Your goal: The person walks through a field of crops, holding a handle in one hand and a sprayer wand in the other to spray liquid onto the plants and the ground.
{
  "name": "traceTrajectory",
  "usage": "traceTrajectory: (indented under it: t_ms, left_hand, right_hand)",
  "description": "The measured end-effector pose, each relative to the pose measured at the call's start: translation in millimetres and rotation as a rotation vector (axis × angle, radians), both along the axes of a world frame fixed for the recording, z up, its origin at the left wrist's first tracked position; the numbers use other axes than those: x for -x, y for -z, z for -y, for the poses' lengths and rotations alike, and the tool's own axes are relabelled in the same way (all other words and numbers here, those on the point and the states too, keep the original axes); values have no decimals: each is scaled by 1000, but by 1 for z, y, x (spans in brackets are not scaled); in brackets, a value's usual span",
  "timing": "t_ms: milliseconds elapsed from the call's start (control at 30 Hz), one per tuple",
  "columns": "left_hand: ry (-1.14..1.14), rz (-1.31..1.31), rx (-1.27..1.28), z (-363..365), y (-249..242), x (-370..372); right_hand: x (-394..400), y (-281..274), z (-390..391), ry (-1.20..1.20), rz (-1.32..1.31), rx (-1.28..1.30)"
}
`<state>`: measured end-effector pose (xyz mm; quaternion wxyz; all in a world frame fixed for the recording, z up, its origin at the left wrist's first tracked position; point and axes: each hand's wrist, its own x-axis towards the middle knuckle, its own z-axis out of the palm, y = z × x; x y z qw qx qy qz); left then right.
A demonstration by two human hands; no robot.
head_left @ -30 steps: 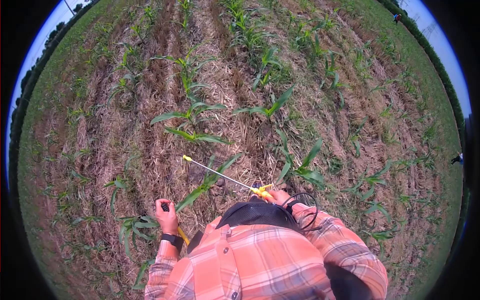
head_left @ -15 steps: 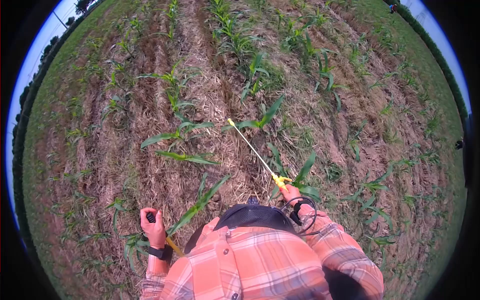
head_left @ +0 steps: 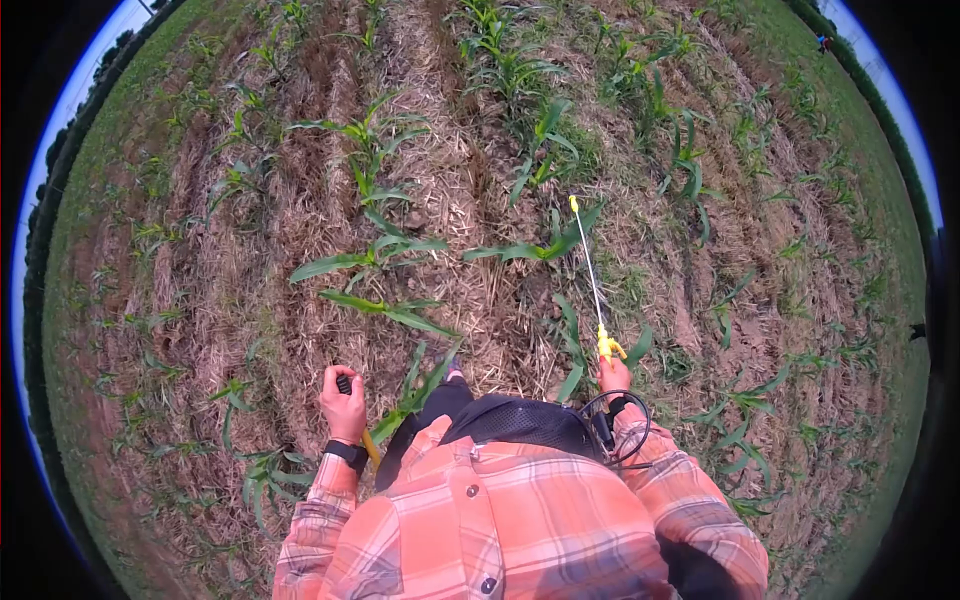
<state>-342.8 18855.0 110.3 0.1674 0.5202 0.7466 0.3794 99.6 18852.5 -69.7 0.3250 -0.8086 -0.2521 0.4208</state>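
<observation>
My right hand [head_left: 614,375] is closed around the yellow handle of a spray wand [head_left: 591,268]. The thin wand points forward, its yellow nozzle just beyond a young corn plant [head_left: 540,250]. A dark hose [head_left: 645,418] loops beside my right wrist. On the other side, my left hand [head_left: 343,410] is wrapped round the black grip of a pump lever [head_left: 344,384]. Part of the lever's yellow arm [head_left: 371,450] shows below that hand; the rest is hidden by my body and sleeve.
Rows of young corn [head_left: 510,72] run ahead through soil covered with dry straw [head_left: 440,190]. More corn plants [head_left: 268,478] stand close on both sides, and one leafy plant [head_left: 412,395] is near my legs. A distant person [head_left: 824,43] appears at the upper right.
The wand has swung to the right, carrying its nozzle past the corn plant. My left hand has moved forward and inward with the lever. A dark-clothed leg now shows in front.
</observation>
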Motion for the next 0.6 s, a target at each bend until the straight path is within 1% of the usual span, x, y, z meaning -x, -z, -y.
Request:
traceTrajectory:
  t_ms: [100,133,200,233,267,333,367,400,467,500,567,600]
  left_hand:
    - [-24,62,54,-25,26,21]
    - [-27,68,50,-33,31,28]
    - [-65,74,98,-43,38,40]
    - [-69,79,94,-50,41,46]
    - [-74,106,104,-54,43,52]
    - [-81,136,111,-65,38,62]
    - [-86,161,89,-68,34,66]
    - [-91,184,66,-73,30,70]
    - [-92,183,46,-80,25,79]
    - [-93,187,63,-83,20,82]
    - [-69,238,62,-89,12,87]
    - [-64,241,57,-90,13,92]
  right_hand:
    - [19,3,-19,-200,31,71]
    - [30,5,-24,-207,-7,45]
    - [48,6,-36,-359,79,6]
    - [60,6,-44,-384,72,34]
    - [69,6,-51,-465,98,3]
    - [92,-6,-66,-640,221,-33]
    - [103,-8,-74,-675,203,-20]
    - [113,-12,-80,-699,130,-48]
    - [134,-42,-95,-803,113,50]
    - [140,-44,-100,-802,116,44]
    - [149,-47,-110,-970,124,11]
    - [152,-53,-116,-965,130,8]
